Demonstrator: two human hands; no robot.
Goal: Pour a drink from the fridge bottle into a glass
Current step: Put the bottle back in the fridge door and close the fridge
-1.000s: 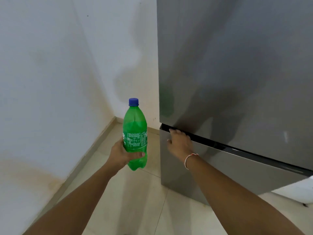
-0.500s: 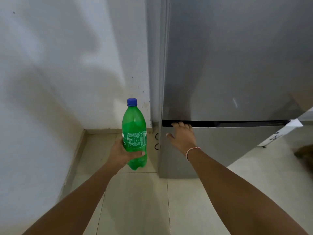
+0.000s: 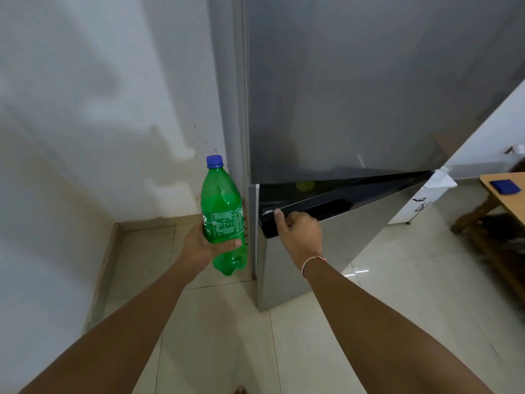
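Observation:
My left hand [image 3: 199, 247] grips a green plastic bottle [image 3: 220, 211] with a blue cap around its lower half. The bottle stands upright, capped, to the left of the grey fridge [image 3: 369, 95]. My right hand [image 3: 298, 231] has its fingers curled over the top edge of the lower fridge door [image 3: 341, 251]. That door stands slightly ajar, showing a dark gap with something yellow-green inside. No glass is in view.
A white wall [image 3: 85, 109] closes off the left side and meets the fridge in a corner. A wooden table [image 3: 511, 203] carrying a blue object [image 3: 505, 186] stands at the right. Beside the fridge is a white cabinet [image 3: 420, 203]. Tiled floor lies below.
The lower fridge door, flush with the fridge half a second ago, has swung out under my right hand. The bottle stays upright in my left hand. My view has shifted right.

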